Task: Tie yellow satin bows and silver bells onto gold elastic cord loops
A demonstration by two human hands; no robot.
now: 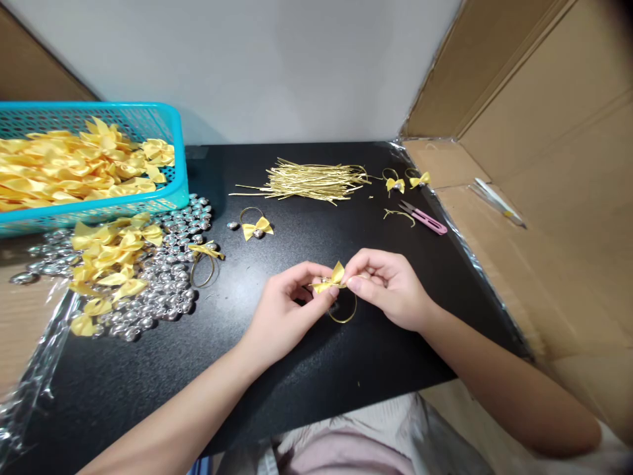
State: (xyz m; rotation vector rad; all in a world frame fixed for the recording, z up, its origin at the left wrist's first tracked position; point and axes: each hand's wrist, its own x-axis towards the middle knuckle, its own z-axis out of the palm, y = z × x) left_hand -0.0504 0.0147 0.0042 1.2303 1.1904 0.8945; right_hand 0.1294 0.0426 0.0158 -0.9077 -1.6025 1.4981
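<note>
Between my two hands is a yellow ribbon bow (326, 285), with a loop of gold cord (345, 320) hanging below it. My left hand (293, 305) pinches the bow's left side between thumb and fingers. At its right edge, my right hand (388, 285) is closed with thumb and forefinger together; what they grip is mostly hidden, perhaps the cord's end. A finished-looking bow with a silver bell-like bead and gold loop (258, 229) lies beyond my left hand. Another looped bow (206, 251) rests beside the pile of silver beads (165, 290).
A turquoise basket (184, 158) of yellow bows stands at the left, with loose bows (116, 254) on the beads before it. Gold cords (316, 181) lie at the back. Pink thread snips (426, 219), cord scraps (401, 214) and two looped bows (394, 184) lie right. Cardboard flanks the table.
</note>
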